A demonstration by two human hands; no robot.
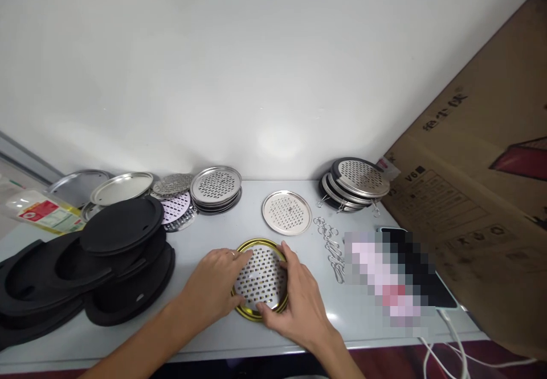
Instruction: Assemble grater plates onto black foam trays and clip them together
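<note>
The person's left hand (216, 282) and right hand (302, 299) grip opposite sides of a gold-rimmed grater (261, 276); it sits near the table's (205, 236) front edge. A silver grater (287, 214) lies behind; they stand apart.

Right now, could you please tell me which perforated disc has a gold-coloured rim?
The perforated disc held between the left hand and right hand. Its gold rim sets it apart: the lone disc behind it is silvery, and no other shows gold.

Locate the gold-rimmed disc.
Head view, lower centre: the gold-rimmed disc is near the front edge of the table, between the left hand and right hand, nearer the camera than the lone silver plate.
</note>
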